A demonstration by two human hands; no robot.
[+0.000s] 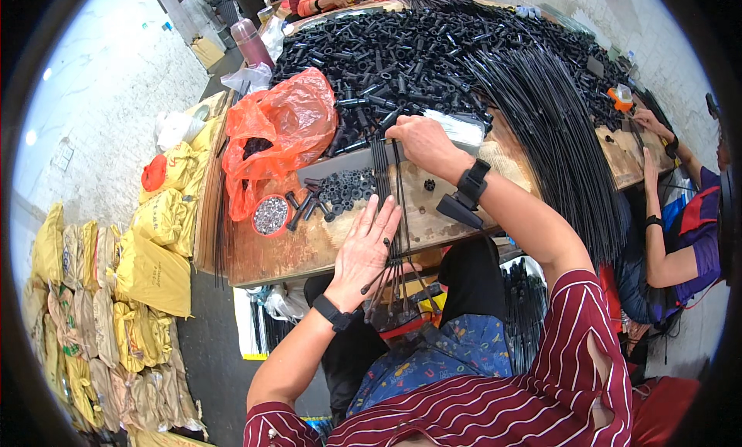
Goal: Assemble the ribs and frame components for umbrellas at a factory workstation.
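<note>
My left hand (363, 250) is at the table's front edge, its fingers stretched out flat against a row of thin black cables (396, 246). The cables run over the edge, and their lower ends with small dark tips hang above my lap. Farther up, my right hand (425, 145) is closed in a pinch at the upper end of one black cable (397, 168); its fingertips partly hide that end. Beside the cables, small dark ring-shaped nuts (344, 190) lie in a grey tray (313, 171). A few black sleeves (300, 212) lie left of them.
A red dish (270, 216) of small silver pieces stands near an orange plastic bag (297, 110). Black tubular parts (379, 52) pile up behind, with a long cable bundle (553, 138) at right. A co-worker's hands (651, 138) work at the right; yellow sacks (154, 269) stand left.
</note>
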